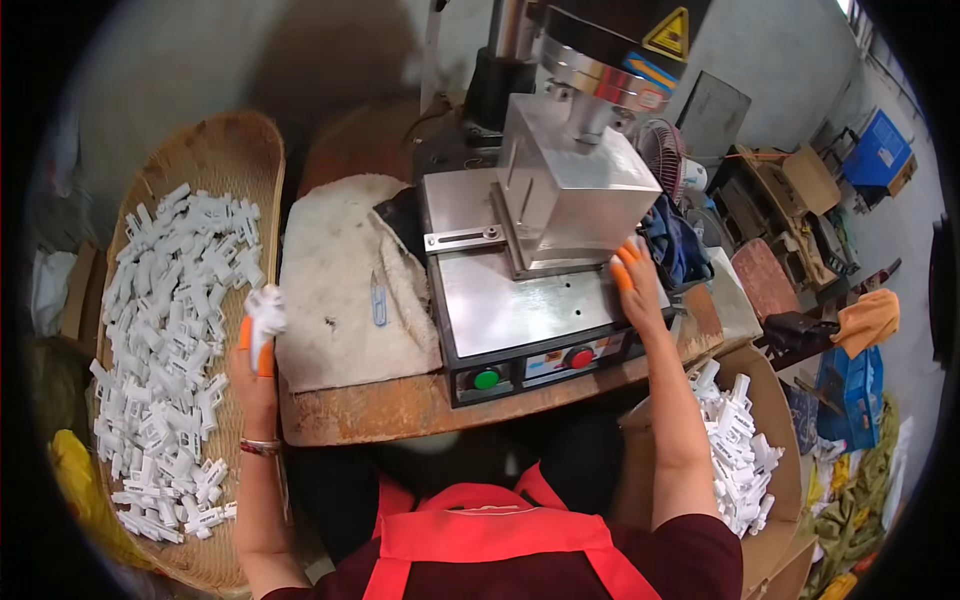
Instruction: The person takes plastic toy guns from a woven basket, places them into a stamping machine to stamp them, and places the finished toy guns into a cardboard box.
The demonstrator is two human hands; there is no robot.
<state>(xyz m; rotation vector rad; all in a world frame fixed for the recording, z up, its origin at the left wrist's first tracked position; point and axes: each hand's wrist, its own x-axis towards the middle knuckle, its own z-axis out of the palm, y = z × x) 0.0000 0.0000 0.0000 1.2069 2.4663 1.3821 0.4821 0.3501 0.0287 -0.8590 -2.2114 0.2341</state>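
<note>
My left hand (256,362), with orange finger covers, is closed around a white plastic part (267,308) at the right rim of a long woven basket (272,190). The basket is heaped with similar white plastic parts (170,300). My right hand (638,287), also in orange finger covers, is at the lower right edge of the press's metal block (590,190). Its fingers are bent together, with small white patches at the tips; what they hold, if anything, cannot be made out. Below the block lies the press's flat metal bed (520,310).
A green button (486,378) and a red button (579,358) sit on the press front. A pale cloth (330,290) with a blue clip-like object (379,300) covers the table's left. White parts fill a cardboard box (790,455) at lower right. Behind stands a fan (661,150).
</note>
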